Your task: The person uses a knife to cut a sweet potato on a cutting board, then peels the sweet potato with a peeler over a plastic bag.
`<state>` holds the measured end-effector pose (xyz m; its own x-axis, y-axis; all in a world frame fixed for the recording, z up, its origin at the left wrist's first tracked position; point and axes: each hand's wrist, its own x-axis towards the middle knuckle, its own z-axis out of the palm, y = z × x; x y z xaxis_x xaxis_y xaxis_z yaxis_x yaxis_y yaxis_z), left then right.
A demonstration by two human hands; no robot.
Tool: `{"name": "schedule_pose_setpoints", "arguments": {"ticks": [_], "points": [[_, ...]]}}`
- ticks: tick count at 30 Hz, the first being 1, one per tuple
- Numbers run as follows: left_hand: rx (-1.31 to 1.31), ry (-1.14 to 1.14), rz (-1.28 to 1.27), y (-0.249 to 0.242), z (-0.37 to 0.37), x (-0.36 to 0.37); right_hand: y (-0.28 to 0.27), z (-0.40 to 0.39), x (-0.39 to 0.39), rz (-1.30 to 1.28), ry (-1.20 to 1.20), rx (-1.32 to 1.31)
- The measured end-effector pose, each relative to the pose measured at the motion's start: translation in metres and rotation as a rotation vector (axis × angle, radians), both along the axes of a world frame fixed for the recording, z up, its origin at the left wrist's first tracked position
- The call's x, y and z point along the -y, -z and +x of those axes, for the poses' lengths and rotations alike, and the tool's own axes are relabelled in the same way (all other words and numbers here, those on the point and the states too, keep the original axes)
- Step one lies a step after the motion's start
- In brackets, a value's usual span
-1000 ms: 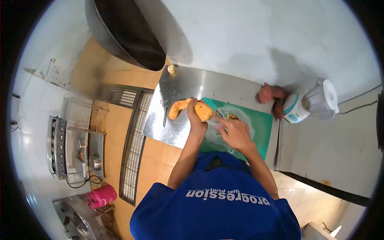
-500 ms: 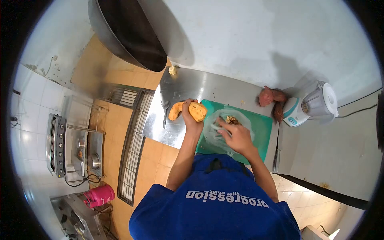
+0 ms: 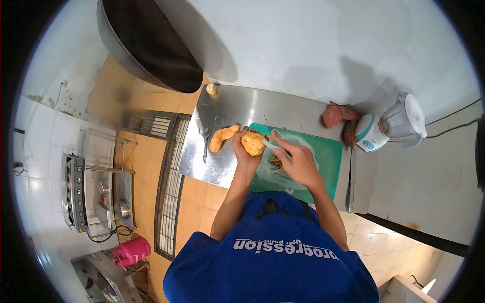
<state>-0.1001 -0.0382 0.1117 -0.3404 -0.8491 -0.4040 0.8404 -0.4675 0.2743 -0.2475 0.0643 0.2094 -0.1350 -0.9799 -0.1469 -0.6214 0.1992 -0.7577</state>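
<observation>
My left hand [image 3: 246, 154] is closed around a peeled orange sweet potato [image 3: 253, 144], held near the left edge of the green cutting board [image 3: 331, 161]. Just left of that hand, a curved peeled sweet potato [image 3: 221, 137] lies on the steel table. The fingers of my right hand [image 3: 299, 164] pinch a small whitish tool [image 3: 269, 144] close against the held sweet potato; I cannot tell its exact kind. Under my right hand a clear plastic bag [image 3: 303, 141] is spread on the board, with brownish peelings [image 3: 276, 161] in it.
A spoon [image 3: 205, 144] lies at the left of the steel table [image 3: 242, 103], and a small pale round piece [image 3: 211, 89] at its far corner. Reddish unpeeled sweet potatoes [image 3: 333, 115], a blender [image 3: 389, 123] and a knife [image 3: 351, 184] are on the right. A large wok [image 3: 151, 45] hangs upper left.
The curved sweet potato has left my left hand and lies on the table. My right hand has moved from over the peelings up to the sweet potato still held.
</observation>
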Motion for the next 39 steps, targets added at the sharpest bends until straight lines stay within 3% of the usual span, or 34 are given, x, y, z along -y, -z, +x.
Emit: {"name": "schedule_pose_setpoints", "arguments": {"ticks": [4,6,7,10,12,15,19,21,28,33,39], "points": [[-0.044,-0.069,0.051,0.012,0.001,0.011,0.067,0.007,-0.015,-0.003,-0.113,-0.078],[-0.048,-0.147,0.059,0.015,0.008,0.013,0.081,0.011,-0.028,-0.24,-0.206,-0.142],[-0.051,-0.155,0.063,0.018,0.006,0.014,0.087,0.006,-0.029,-0.236,-0.214,-0.144],[-0.009,-0.117,0.061,0.009,-0.002,0.006,0.045,0.006,-0.015,-0.15,-0.046,-0.005],[-0.012,-0.067,0.051,0.008,-0.007,-0.003,0.029,0.006,-0.006,-0.112,-0.041,-0.124],[-0.047,-0.022,0.013,0.023,-0.006,0.005,0.042,0.009,-0.019,0.004,-0.126,-0.19],[-0.078,-0.077,0.015,0.021,-0.001,0.008,0.058,0.006,-0.031,-0.116,-0.119,-0.186],[0.159,-0.065,-0.099,0.01,-0.009,0.0,0.041,0.006,-0.02,-0.211,-0.02,-0.167],[0.355,-0.005,-0.018,0.011,-0.011,-0.011,0.052,0.006,-0.019,-0.124,-0.065,-0.294],[0.251,0.01,0.03,0.019,-0.01,-0.003,0.034,0.004,-0.014,-0.196,-0.015,-0.279],[0.175,-0.051,0.063,0.014,-0.014,0.003,0.066,0.004,-0.025,-0.09,-0.11,-0.293]]}}
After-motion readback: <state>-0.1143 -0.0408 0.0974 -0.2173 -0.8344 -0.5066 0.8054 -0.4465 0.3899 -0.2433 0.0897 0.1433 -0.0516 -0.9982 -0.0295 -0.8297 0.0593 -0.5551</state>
